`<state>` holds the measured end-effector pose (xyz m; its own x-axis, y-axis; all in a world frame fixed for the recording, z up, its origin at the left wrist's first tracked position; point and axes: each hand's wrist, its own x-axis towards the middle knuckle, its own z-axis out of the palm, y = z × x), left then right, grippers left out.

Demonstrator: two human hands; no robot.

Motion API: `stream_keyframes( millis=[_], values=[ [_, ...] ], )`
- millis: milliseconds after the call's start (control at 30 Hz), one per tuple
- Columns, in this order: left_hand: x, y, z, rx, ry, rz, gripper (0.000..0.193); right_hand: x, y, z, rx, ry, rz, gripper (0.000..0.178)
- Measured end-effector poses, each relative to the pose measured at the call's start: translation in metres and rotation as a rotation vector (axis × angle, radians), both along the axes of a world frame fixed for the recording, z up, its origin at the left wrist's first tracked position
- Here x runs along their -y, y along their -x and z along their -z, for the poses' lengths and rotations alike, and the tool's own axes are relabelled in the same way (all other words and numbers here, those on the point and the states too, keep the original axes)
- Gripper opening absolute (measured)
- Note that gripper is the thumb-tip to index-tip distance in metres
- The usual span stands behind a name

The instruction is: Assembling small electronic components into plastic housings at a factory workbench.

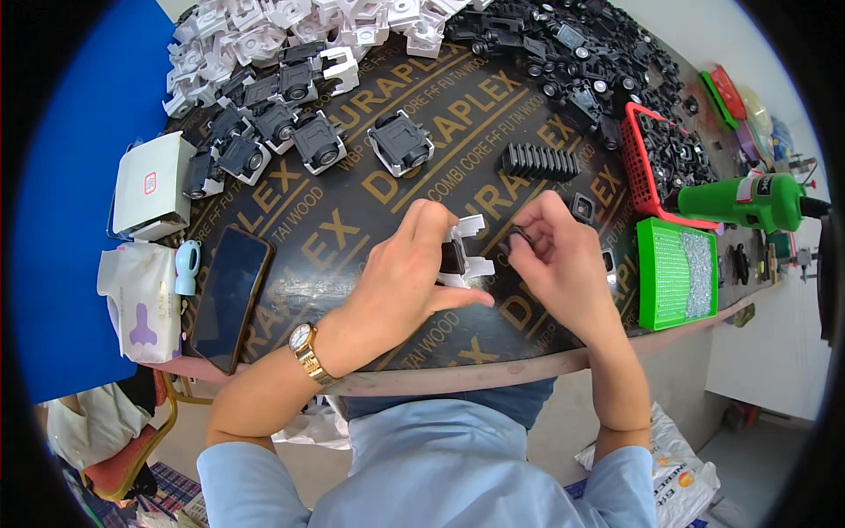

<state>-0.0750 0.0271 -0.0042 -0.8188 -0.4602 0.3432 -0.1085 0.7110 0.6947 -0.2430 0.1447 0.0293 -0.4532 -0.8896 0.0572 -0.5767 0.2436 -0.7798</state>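
Evidently one white box (153, 187) sits near ten o'clock, with one soft white packet (132, 295), one small light-blue object (187, 268) and one dark phone (231, 299) around nine. A heap of white parts (273, 35), too many to count, fills eleven; below it cluster at least seven black-and-white units (319, 145), and one lone unit (402, 145) stands at twelve. Uncountable black parts (563, 57) spread at one; one row of black pieces (539, 162), tightly packed, lies between one and two. One red basket (647, 167) is at two, one green tool (739, 202) and one green tray (678, 273) near three.

The left hand (396, 268) is half curled, gripping a white housing (476, 267) near the dial's centre, its thumb extended toward four. The right hand (563, 260), just beside it, pinches a small black piece (521, 238) between thumb and fingers.

Tan print covers the dark tabletop (304, 308). A blue panel (70, 211) rises at nine, a reddish chair (119, 475) stands at eight, and white sacks (678, 466) lie between four and five.
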Motion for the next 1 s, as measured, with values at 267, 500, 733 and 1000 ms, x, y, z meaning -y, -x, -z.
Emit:
stream_keyframes(
  millis=[267,500,733,1000],
  values=[
    [-0.004,-0.001,-0.006,-0.014,-0.02,-0.022,0.078,0.01,-0.017,0.012,-0.015,0.086,0.019,0.017],
    [-0.002,-0.002,-0.008,-0.04,-0.056,-0.027,0.077,0.009,-0.024,0.015,-0.088,0.232,0.033,0.018],
    [0.0,-0.002,-0.008,-0.042,-0.09,-0.049,0.075,0.009,-0.015,0.02,0.053,0.375,0.076,0.015],
    [-0.004,-0.003,-0.013,-0.032,-0.146,-0.047,0.076,0.011,-0.023,0.02,-0.056,0.441,0.056,0.016]
  ],
)
